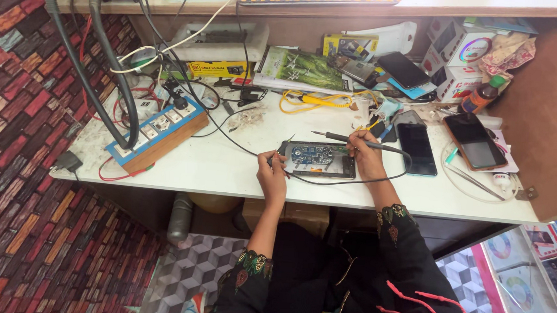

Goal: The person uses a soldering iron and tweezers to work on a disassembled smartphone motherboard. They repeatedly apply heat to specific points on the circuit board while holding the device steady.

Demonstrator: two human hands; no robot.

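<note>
You are sitting at the white workbench (239,167) with an opened phone (317,159) lying flat near its front edge, straight in front of you; its back is off and a blue circuit board is showing inside the frame. No proper containers here, only small cardboard boxes (455,54) stacked far behind the opened phone to its right, contents not visible.

Counting: three more phones lying screen-up, one dark phone (416,147) just right of the opened phone, one with a brownish case (474,141) further right, one black phone (402,69) behind near the boxes. One power strip (157,133) sitting well left of the opened phone, with cables running from it. One yellow-cabled tool (311,100) lying behind the opened phone.

Your left hand (272,172) is resting at the opened phone's left end, fingers pinched narrow around thin tweezers (281,149) whose tips are pointing toward the phone's top-left corner. Your right hand (365,157) is sitting at the opened phone's right end, fingers curled tight around a soldering iron (347,138), its tip pointing left, hovering just behind the phone's upper edge; its black cord is trailing along the workbench.
</note>
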